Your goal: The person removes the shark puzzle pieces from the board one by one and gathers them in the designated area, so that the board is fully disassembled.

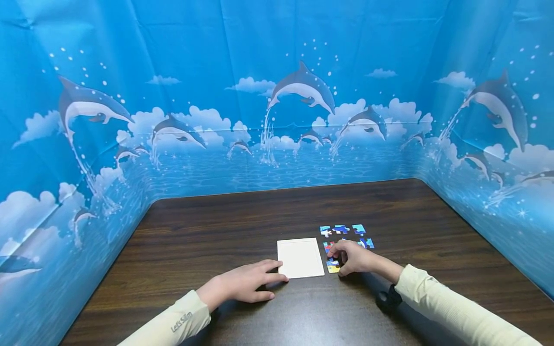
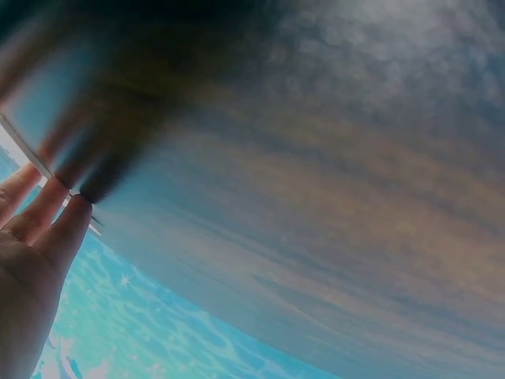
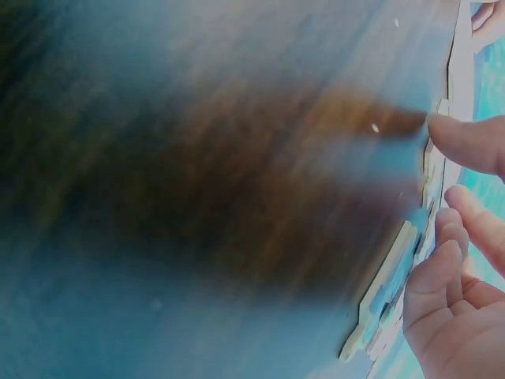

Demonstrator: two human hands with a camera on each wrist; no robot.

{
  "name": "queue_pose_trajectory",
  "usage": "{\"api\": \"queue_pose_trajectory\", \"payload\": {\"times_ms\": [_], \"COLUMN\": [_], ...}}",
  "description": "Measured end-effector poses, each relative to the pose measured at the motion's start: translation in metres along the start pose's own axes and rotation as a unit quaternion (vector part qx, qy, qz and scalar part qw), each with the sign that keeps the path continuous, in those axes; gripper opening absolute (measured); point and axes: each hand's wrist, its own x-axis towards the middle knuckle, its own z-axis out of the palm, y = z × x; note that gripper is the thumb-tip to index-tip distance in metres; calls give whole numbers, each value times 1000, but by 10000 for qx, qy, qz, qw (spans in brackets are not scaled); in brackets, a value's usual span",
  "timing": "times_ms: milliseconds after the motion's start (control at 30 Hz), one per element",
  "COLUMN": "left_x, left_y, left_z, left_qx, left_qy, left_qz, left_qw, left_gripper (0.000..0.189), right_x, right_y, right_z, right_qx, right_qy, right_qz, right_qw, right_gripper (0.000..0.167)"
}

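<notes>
A square white board with a raised rim lies flat on the dark wooden table. My left hand has its fingers spread, and the fingertips rest on the board's left edge. In the left wrist view those fingers reach over the rim. To the right of the board my right hand curls thumb and index finger around a yellow and blue jigsaw piece. The right wrist view shows the thumb down at a piece's edge. Several pieces are partly hidden under this hand.
More jigsaw pieces lie beyond the right hand, among them a dolphin piece and a blue piece. Another piece sits by the knuckles. A blue dolphin-print curtain borders the table on three sides.
</notes>
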Motion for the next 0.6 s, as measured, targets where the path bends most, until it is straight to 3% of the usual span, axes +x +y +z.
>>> {"api": "queue_pose_trajectory", "payload": {"times_ms": [200,400,533,600], "left_x": [-2,0,2,4], "left_y": [1,2,0,-2], "left_z": [2,-3,-9,-12], "left_qx": [74,73,120,212], "left_qy": [29,103,216,432], "left_qz": [4,-35,-224,-394], "left_qw": [10000,9999,9994,9981], "left_gripper": [45,49,49,47], "right_x": [2,11,17,20], "right_y": [0,-1,-4,-7], "right_z": [-3,-10,-11,-10], "right_qx": [72,141,63,-25], "right_qy": [147,643,907,1050], "right_qz": [0,-97,-54,18], "right_qw": [9999,9978,9958,9945], "right_gripper": [39,29,23,20]}}
